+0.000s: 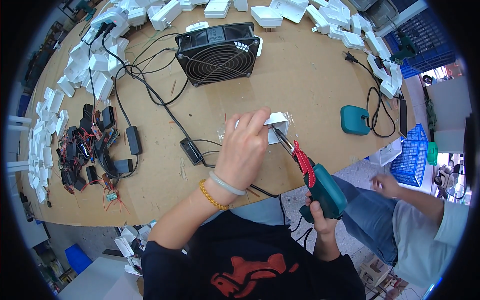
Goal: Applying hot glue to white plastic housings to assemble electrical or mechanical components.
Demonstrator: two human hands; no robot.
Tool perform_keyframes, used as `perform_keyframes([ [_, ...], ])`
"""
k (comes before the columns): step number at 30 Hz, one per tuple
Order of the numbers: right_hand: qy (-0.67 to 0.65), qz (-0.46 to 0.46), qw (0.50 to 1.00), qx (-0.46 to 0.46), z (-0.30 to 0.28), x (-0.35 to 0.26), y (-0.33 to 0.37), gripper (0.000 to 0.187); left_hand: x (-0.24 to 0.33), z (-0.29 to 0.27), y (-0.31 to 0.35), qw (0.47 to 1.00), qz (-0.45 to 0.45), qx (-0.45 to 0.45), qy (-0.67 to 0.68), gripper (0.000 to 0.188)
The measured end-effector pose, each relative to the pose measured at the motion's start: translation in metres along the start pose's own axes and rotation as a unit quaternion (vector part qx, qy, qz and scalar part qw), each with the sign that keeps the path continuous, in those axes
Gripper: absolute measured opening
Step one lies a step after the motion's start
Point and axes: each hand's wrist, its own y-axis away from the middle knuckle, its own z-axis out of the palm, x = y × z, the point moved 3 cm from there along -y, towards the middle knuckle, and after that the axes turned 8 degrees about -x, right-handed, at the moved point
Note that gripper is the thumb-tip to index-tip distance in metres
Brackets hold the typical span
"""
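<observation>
My left hand [246, 150] grips a small white plastic casing [278, 125] just above the brown tabletop [300, 80], fingers curled over its top. My right hand [320, 220] holds a teal soldering gun [324, 190] with a red strap near its barrel. The gun's thin metal tip [281, 137] touches the underside of the casing. A black cord runs down from the gun past my lap.
A black square fan [218, 53] stands behind the casing. White casings [95, 65] lie along the left and far edges. Black parts with red wires [90, 150] sit at left. A teal stand [355, 120] is at right. Another person's hand [385, 184] reaches near blue crates [411, 155].
</observation>
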Motion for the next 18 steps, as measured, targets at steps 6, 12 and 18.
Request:
perform_keyframes([
  [6,0.015,-0.043,0.998,0.052,0.006,-0.014,-0.013,0.031,-0.001,0.0,0.0,1.0,-0.006,-0.003,0.007,0.011],
  [12,0.0,0.013,1.0,-0.001,0.001,-0.002,0.0,0.039,0.0,0.0,-0.001,1.0,-0.008,-0.002,0.0,0.012],
  [18,0.003,0.002,1.0,-0.004,0.002,-0.004,-0.001,0.037,0.0,0.0,-0.001,1.0,-0.009,-0.006,0.012,0.012],
])
